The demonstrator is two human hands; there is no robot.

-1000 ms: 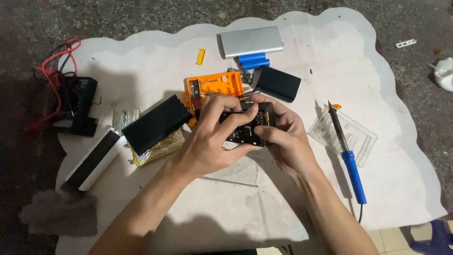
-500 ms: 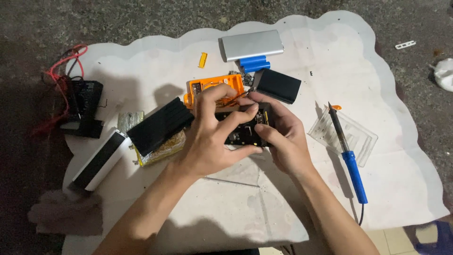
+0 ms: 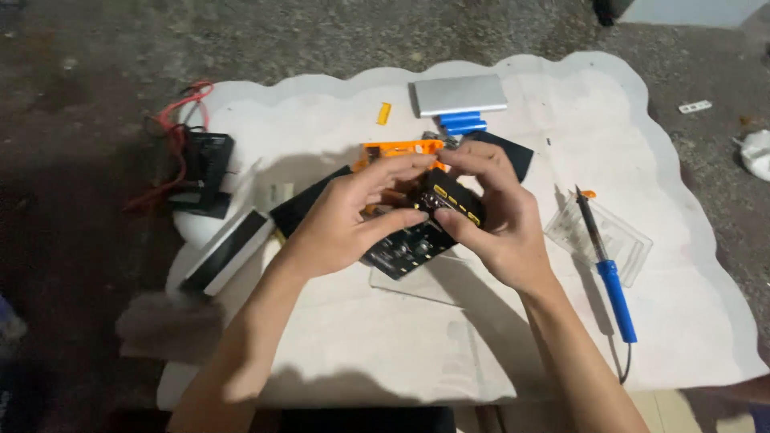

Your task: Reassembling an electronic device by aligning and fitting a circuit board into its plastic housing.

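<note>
Both my hands meet over the middle of a white cloth mat (image 3: pixel 674 265). My left hand (image 3: pixel 345 220) and my right hand (image 3: pixel 501 220) pinch a small black block with yellow marks (image 3: pixel 455 198), held just above the mat. Under it lies a black circuit board (image 3: pixel 405 250) on a clear plastic sheet (image 3: pixel 417 281). An orange holder (image 3: pixel 399 149) shows behind my fingers. A flat black slab (image 3: pixel 305 204) lies partly under my left hand.
A soldering iron with a blue handle (image 3: pixel 613 289) lies on a clear tray (image 3: pixel 597 236) at right. A silver case (image 3: pixel 459 95), blue cells (image 3: pixel 464 123) and a yellow bit (image 3: pixel 384 113) lie at the back. A black box with red wires (image 3: pixel 200 168) and a white-edged device (image 3: pixel 228 252) sit at left.
My hands have lifted the small black block slightly and turned it. The view has shifted, so everything sits a little lower and to the right in the picture.
</note>
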